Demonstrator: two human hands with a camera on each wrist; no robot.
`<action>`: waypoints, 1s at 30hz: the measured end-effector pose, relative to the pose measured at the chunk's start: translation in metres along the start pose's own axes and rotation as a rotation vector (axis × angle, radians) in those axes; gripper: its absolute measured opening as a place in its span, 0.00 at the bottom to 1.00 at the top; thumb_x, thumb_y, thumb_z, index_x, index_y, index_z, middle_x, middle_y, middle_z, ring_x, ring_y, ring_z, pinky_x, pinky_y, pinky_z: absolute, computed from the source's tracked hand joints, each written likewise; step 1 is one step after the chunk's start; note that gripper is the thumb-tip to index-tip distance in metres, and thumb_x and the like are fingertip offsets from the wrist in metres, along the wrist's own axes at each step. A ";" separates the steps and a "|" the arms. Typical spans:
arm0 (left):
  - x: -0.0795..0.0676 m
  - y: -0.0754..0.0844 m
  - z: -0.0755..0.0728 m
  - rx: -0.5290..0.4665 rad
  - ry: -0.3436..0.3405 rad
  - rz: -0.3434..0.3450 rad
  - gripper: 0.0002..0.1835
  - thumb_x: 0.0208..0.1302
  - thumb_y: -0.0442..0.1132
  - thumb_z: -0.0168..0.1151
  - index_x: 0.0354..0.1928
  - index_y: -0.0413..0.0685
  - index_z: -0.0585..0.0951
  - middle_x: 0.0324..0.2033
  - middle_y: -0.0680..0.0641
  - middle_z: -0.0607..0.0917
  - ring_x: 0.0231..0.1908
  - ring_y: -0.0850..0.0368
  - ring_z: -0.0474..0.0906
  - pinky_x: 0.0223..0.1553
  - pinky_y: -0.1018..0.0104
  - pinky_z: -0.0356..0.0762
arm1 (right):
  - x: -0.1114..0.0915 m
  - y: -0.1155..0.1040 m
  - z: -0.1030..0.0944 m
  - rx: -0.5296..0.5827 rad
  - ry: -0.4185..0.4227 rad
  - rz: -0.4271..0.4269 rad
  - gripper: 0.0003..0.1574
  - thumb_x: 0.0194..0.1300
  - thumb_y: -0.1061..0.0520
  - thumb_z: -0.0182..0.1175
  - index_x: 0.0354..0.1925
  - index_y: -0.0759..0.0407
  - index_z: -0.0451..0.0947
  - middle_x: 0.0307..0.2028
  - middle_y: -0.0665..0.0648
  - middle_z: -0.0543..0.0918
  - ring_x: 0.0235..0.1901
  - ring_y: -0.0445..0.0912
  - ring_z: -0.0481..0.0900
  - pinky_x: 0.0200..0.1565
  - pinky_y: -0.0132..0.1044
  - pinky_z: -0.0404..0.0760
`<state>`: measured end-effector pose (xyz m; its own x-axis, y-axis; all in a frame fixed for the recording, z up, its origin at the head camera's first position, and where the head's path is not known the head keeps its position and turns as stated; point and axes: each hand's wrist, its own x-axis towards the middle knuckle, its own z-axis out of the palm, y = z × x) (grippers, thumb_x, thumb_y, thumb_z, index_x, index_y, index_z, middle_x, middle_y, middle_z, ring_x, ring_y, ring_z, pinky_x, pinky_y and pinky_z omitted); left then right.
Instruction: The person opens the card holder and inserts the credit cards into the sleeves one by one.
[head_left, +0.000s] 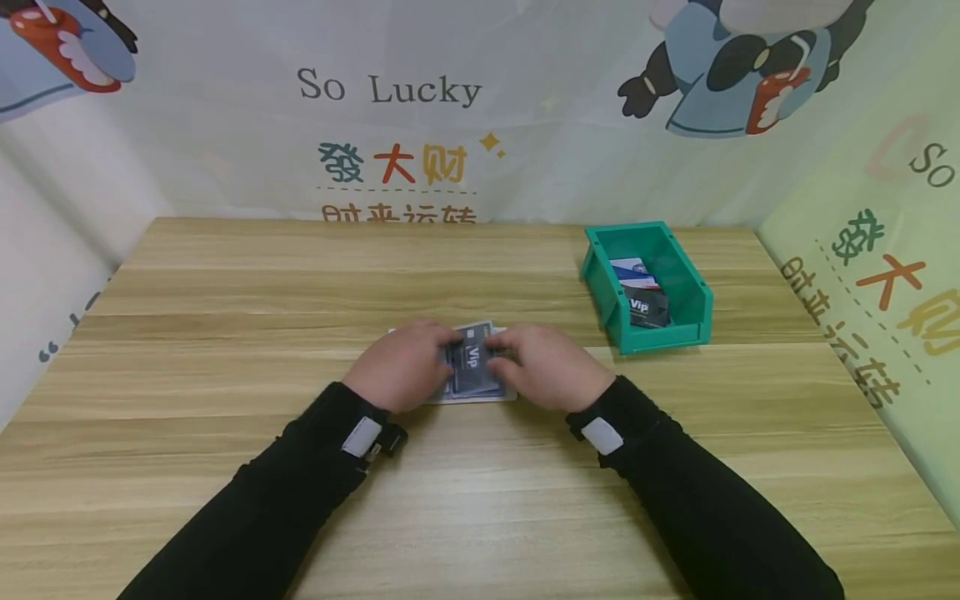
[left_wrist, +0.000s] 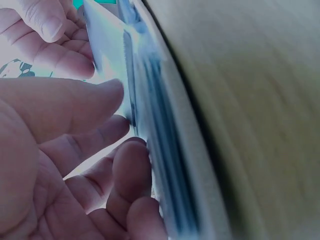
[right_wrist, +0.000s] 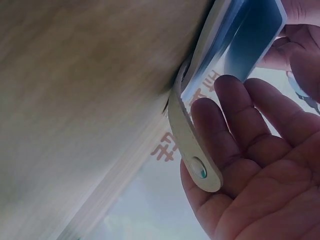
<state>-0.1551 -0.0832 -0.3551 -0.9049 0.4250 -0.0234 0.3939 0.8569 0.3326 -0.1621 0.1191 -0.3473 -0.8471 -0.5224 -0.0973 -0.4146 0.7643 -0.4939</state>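
A card holder [head_left: 512, 395] with a pale cover and clear sleeves lies on the table in front of me. On top of it is a dark grey card [head_left: 474, 358] marked "Vip". My left hand [head_left: 401, 364] grips the holder's left side, its thumb and fingertips at the edge of the stacked sleeves [left_wrist: 167, 150]. From the other side, my right hand [head_left: 552, 367] touches the card's right edge with loosely bent fingers. A cover strap with a metal snap [right_wrist: 198, 168] hangs against that hand's fingers. Both hands hide parts of the holder.
A green plastic bin [head_left: 663, 339] stands at the back right, with several cards inside, among them another dark "Vip" card [head_left: 647, 308]. The wood-grain table [head_left: 247, 283] meets a printed cloth backdrop [head_left: 555, 175] behind and at the sides.
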 end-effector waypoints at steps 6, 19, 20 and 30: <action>0.001 -0.002 -0.003 -0.049 -0.037 -0.021 0.21 0.67 0.48 0.55 0.57 0.45 0.77 0.51 0.44 0.78 0.43 0.56 0.72 0.47 0.54 0.74 | 0.000 -0.001 0.000 -0.005 0.035 -0.017 0.20 0.70 0.52 0.52 0.58 0.52 0.75 0.53 0.52 0.78 0.41 0.38 0.72 0.48 0.41 0.76; 0.002 0.000 -0.005 -0.200 -0.031 -0.040 0.30 0.60 0.70 0.48 0.48 0.55 0.79 0.34 0.50 0.78 0.32 0.56 0.71 0.29 0.61 0.72 | -0.002 -0.005 0.001 0.020 0.116 -0.153 0.20 0.70 0.59 0.51 0.58 0.53 0.75 0.53 0.51 0.78 0.45 0.37 0.73 0.50 0.40 0.75; 0.002 0.001 -0.005 -0.204 -0.026 -0.043 0.32 0.59 0.71 0.48 0.50 0.54 0.79 0.35 0.50 0.78 0.33 0.56 0.71 0.30 0.61 0.72 | -0.002 -0.005 0.001 0.022 0.118 -0.164 0.20 0.69 0.59 0.51 0.58 0.53 0.75 0.53 0.51 0.78 0.47 0.37 0.72 0.52 0.41 0.74; 0.000 0.002 -0.007 -0.224 -0.021 -0.060 0.37 0.57 0.71 0.51 0.57 0.50 0.76 0.46 0.49 0.78 0.38 0.55 0.72 0.38 0.58 0.74 | -0.004 -0.006 0.001 0.027 0.091 -0.229 0.26 0.69 0.61 0.51 0.65 0.53 0.67 0.58 0.51 0.74 0.54 0.35 0.67 0.56 0.40 0.70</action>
<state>-0.1557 -0.0835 -0.3483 -0.9211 0.3834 -0.0681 0.2920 0.7957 0.5306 -0.1562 0.1159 -0.3452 -0.7588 -0.6439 0.0975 -0.5916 0.6189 -0.5167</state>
